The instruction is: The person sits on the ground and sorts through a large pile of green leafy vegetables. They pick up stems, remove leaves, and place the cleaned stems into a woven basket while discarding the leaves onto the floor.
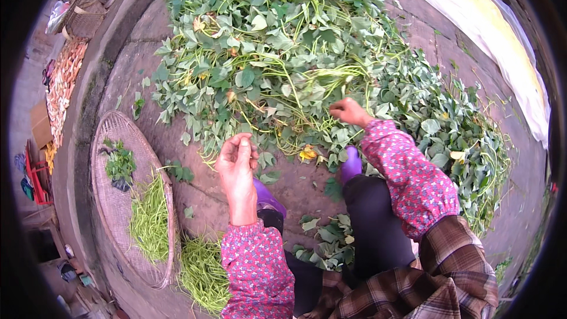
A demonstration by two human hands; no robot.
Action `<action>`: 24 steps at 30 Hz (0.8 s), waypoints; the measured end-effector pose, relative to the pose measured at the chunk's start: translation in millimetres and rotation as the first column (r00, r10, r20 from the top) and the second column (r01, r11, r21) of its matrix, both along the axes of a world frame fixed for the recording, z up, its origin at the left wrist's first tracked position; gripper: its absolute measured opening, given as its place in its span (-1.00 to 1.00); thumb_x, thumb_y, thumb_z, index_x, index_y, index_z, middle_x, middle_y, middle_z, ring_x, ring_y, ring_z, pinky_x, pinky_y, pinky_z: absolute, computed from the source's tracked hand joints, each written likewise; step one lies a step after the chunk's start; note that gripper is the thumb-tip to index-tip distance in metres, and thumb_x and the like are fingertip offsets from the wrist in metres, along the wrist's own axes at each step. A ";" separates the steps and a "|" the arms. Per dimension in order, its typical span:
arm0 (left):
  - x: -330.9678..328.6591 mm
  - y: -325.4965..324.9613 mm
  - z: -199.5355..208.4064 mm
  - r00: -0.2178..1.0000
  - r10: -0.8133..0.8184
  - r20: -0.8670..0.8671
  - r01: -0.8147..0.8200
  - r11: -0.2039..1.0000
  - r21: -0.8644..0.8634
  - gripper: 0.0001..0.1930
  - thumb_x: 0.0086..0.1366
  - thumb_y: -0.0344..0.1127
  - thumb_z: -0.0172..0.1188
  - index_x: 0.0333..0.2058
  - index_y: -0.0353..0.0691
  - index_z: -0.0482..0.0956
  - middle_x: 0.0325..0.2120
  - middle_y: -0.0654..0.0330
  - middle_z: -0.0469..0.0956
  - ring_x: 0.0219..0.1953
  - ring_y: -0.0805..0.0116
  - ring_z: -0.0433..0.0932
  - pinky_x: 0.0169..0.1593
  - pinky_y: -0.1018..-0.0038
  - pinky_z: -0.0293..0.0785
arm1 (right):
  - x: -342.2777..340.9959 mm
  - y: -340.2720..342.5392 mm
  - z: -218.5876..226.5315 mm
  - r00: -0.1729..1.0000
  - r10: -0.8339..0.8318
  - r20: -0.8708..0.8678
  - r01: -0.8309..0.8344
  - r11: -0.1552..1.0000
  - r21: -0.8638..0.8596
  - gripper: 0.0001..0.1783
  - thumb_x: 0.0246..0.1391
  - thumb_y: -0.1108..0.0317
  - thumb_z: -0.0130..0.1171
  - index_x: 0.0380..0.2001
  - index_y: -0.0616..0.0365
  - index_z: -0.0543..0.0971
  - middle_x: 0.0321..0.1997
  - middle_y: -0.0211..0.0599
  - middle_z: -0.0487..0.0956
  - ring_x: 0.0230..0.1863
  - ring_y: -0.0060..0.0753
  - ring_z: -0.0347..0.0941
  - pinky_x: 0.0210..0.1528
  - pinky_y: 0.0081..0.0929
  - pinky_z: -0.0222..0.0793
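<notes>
A big heap of leafy green vines [248, 53] with pale stems spreads in front of me. Over the heap's near edge is my right hand [349, 111], fingers curled closed. Just beyond its fingers a bunch of leafy stems [333, 77] is smeared by motion; whether the hand touches it cannot be made out. My left hand [237, 168] is raised before the heap, fingers bent in and thumb against them; anything inside is hidden. To its left lies a round woven tray [115, 183] bearing stripped green stems [149, 218] and a small leafy bunch [120, 164].
More green stems [204, 272] lie on the ground beside the tray. My purple boots [350, 165] stand at the heap's near edge, with loose leaves [331, 242] between my legs. White sheeting [472, 12] lies far right; corn cobs [64, 82] lie beyond a raised kerb [88, 94] at left.
</notes>
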State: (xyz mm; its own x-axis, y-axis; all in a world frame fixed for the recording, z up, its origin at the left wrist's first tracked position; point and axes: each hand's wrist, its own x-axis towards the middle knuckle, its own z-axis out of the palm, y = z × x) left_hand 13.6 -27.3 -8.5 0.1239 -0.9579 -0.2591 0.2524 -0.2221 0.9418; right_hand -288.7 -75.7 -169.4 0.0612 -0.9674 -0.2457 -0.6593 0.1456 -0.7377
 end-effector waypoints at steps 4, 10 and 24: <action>-27.2 -9.3 -0.3 0.992 -0.058 -0.110 0.055 0.998 -0.027 -0.90 0.20 -0.40 0.05 -0.33 -0.27 0.49 -0.57 0.34 0.43 -0.57 0.66 0.34 -0.57 0.77 0.20 | 27.3 -25.0 -46.9 0.994 -0.055 0.090 0.054 0.998 0.018 -0.53 -0.16 0.10 0.17 -0.24 0.25 0.50 -0.41 -0.05 0.53 -0.37 -0.23 0.45 -0.26 -0.36 0.34; -14.1 -8.2 0.8 0.996 -0.044 -0.079 0.040 0.998 -0.047 -0.88 0.20 -0.36 0.06 -0.34 -0.28 0.48 -0.58 0.34 0.43 -0.59 0.64 0.34 -0.59 0.74 0.18 | 102.7 -53.4 72.9 0.790 -0.304 0.533 0.222 0.951 0.215 -0.79 -0.03 0.36 0.07 -0.59 0.28 0.54 -0.71 -0.36 0.46 -0.76 -0.60 0.23 -0.73 -0.59 0.08; -0.5 -13.8 0.6 0.912 0.380 -0.154 -0.394 0.917 -0.065 -0.93 0.20 -0.41 0.01 -0.36 -0.22 0.45 -0.57 0.38 0.39 -0.59 0.68 0.29 -0.60 0.73 0.14 | 40.4 1.1 243.5 -0.101 -0.029 0.994 0.614 0.785 0.086 -0.77 0.18 0.30 -0.21 -0.25 0.24 0.36 -0.18 -0.15 0.43 -0.26 -0.35 0.37 -0.18 -0.28 0.32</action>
State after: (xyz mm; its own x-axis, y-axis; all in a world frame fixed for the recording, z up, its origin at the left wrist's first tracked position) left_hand 13.1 -41.1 -7.9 0.4598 -0.8623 -0.2121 0.4273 0.0054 0.9041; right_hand -248.3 -74.5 74.0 -0.4074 -0.9132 -0.0069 0.7338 -0.3228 -0.5978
